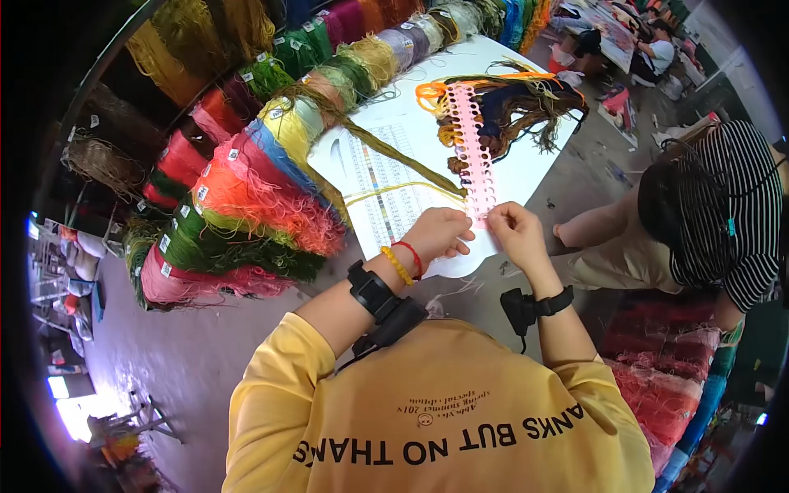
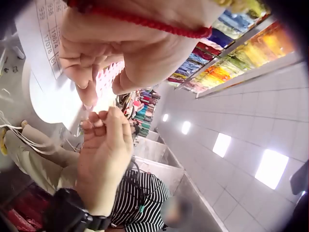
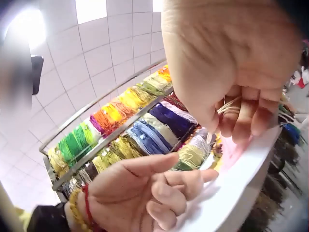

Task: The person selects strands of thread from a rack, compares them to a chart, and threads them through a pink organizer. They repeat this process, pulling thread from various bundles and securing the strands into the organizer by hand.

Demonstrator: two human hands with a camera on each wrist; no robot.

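Note:
A long pink thread card (image 1: 471,135) with holes along both edges lies on white paper, with brown, orange, navy and yellow threads looped through it. My left hand (image 1: 440,232) is beside the card's near end, its fingers loosely bent and holding nothing. In the right wrist view the left palm (image 3: 125,191) faces up, thumb apart from the fingers. At the card's near right corner, my right hand (image 1: 519,234) pinches pale thread (image 3: 229,107) between thumb and curled fingers. An olive thread bundle (image 1: 394,154) and a thinner yellow strand (image 1: 403,188) run from the left toward the card.
A printed colour chart (image 1: 382,177) lies left of the card. Hanks of coloured thread (image 1: 263,193) hang on racks at the left and back. A person in a striped top (image 1: 735,197) is close on the right, above red thread hanks (image 1: 657,370).

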